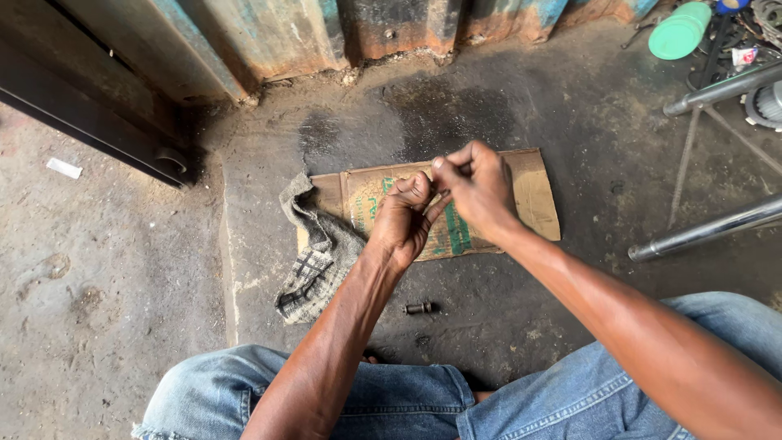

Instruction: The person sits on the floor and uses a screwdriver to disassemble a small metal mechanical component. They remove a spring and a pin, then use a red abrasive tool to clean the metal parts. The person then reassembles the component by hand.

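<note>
My left hand (401, 218) and my right hand (476, 186) meet above a flattened piece of brown cardboard (533, 200) on the concrete floor. The fingers of both hands are pinched together around something small between them; it is too small and hidden to identify. A short dark metal bolt (419, 308) lies on the floor just below my left wrist. A grey checked rag (314, 261) lies crumpled at the left edge of the cardboard.
My knees in blue jeans (391, 399) frame the bottom. Metal tubes (705, 232) (721, 90) lie at the right, with a green plastic container (680, 31) and tangled parts behind. A rusty painted metal wall (326, 28) runs along the top.
</note>
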